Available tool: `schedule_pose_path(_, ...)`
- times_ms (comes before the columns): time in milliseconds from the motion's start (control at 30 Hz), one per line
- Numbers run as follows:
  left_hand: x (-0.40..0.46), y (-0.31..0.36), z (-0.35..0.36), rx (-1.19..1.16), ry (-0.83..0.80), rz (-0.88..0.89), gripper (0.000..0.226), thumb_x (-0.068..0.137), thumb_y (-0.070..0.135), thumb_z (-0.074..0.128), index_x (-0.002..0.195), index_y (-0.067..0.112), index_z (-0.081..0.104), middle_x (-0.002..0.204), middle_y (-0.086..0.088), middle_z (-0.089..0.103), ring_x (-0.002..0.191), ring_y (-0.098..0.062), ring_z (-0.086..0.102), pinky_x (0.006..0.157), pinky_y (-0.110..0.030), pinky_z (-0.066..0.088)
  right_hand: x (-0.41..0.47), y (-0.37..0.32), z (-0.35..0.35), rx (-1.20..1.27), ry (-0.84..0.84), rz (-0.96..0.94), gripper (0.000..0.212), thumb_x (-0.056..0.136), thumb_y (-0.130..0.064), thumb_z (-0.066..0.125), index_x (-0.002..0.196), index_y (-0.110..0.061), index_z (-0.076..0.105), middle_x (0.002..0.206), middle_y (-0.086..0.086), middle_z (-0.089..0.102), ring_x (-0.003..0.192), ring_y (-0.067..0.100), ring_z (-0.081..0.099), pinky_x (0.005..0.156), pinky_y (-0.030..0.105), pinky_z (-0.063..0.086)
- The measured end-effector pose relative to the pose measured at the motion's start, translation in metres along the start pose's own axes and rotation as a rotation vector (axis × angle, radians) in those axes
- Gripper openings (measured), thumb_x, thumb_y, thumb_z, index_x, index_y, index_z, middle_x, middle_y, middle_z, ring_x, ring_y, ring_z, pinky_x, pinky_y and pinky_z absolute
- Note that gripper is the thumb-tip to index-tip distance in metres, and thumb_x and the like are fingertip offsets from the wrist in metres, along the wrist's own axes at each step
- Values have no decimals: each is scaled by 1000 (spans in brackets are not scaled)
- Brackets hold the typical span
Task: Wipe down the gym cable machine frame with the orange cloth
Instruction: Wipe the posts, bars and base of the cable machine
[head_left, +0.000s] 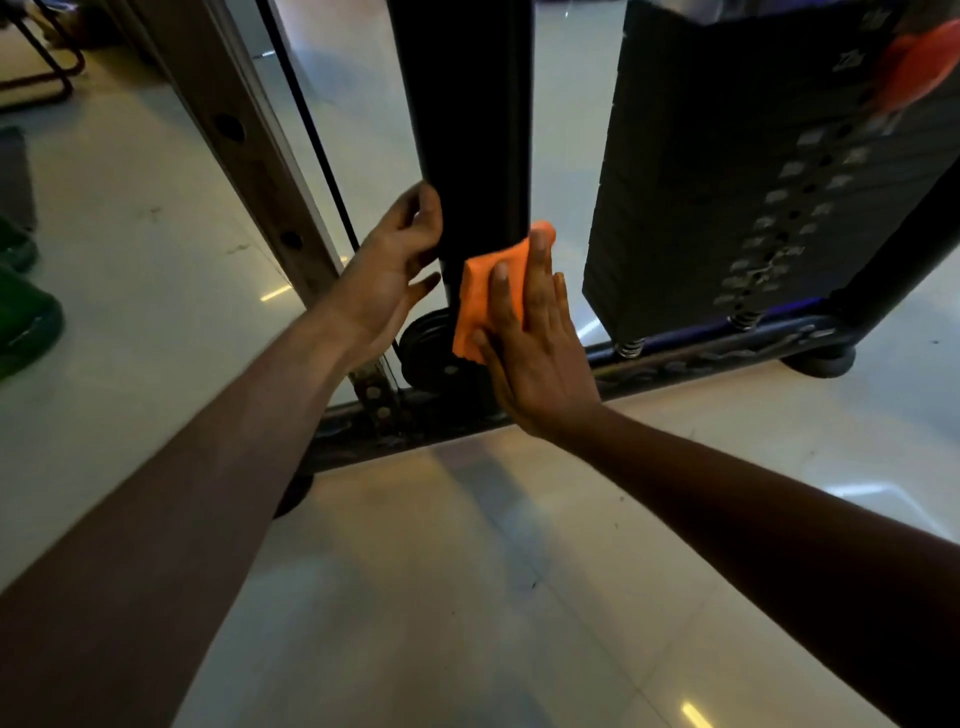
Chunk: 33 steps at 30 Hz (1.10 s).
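Glossy pale tiled floor (447, 597) reflecting lights, green objects (23, 317) at left

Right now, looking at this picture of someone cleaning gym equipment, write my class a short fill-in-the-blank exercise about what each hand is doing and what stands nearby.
1. The right hand presses a folded cloth of the colour ____ against the black upright post.
2. The fingers of the ____ hand curl round the post's other edge.
3. To the right of the post stands the dark ____ stack with its column of holes.

Missing words: orange; left; weight
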<state>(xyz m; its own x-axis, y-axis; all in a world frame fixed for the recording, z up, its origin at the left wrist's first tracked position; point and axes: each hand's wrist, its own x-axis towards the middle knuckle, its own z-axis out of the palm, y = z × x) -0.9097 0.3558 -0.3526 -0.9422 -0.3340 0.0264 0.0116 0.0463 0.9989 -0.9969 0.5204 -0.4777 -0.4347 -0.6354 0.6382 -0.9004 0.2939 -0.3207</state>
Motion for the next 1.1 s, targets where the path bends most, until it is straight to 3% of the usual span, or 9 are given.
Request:
schedule_pose_path(67,0,-12,5,-37,23,3,35,115,43,45,146,32,58,140,12,69,139,-16,60,126,-54,36,-21,10,13,-11,-42,14,74,118,-46,31,168,-12,-12,174,22,-30,166,44,-10,129,68,15)
schedule_pose_path(133,1,-20,9,-53,37,20,34,116,43,43,143,32,59,138,10,70,137,-17,61,124,-49,41,-18,5,14,20,-15,54,73,117,-46,31,171,-9,-2,175,28,-22,166,42,-11,130,68,13)
schedule_pose_path(300,-4,-34,14,-56,57,27,35,114,43,46,144,34,59,140,9,70,135,-17,62,116,-46,47,-3,-4,19,86,96,83,74,117,-39,43,171,-5,6,176,27,-18,167,41,-10,133,65,12)
schedule_pose_path(433,-10,-26,20,-102,99,27,21,107,27,53,125,30,64,115,14,75,120,-14,66,106,-39,47,-46,12,39,18,-26,76,72,118,-41,40,170,-9,3,175,27,-23,166,43,-13,129,70,16)
schedule_pose_path(633,-8,-32,22,-63,115,63,21,115,25,45,112,32,65,110,16,75,120,-14,65,102,-39,50,-8,-8,30,60,153,117,75,117,-43,40,170,-8,1,176,30,-14,166,44,-10,131,68,9)
schedule_pose_path(700,-8,-39,21,-30,97,84,26,116,28,44,133,27,64,131,10,73,131,-16,63,110,-40,51,-20,0,42,45,143,76,83,116,-39,47,170,-15,-11,175,28,-17,165,46,-11,130,69,12)
schedule_pose_path(800,-3,-45,17,35,71,154,46,116,34,43,160,21,45,154,4,60,143,-13,56,118,-39,48,-49,17,61,11,68,27,92,116,-37,50,168,-30,-24,176,24,-20,165,48,-11,128,71,17)
schedule_pose_path(967,0,-70,13,96,73,221,50,116,32,45,163,14,40,157,-1,58,144,-17,57,118,-46,49,-34,6,62,56,169,85,87,116,-39,47,166,-31,-25,175,32,-11,166,44,-12,132,66,13)
schedule_pose_path(1100,-6,-84,16,186,124,280,51,116,18,48,164,6,36,160,-7,55,146,-15,55,115,-31,49,-61,19,82,25,136,65,95,115,-32,54,167,-33,-26,176,21,-15,165,50,-7,129,69,17)
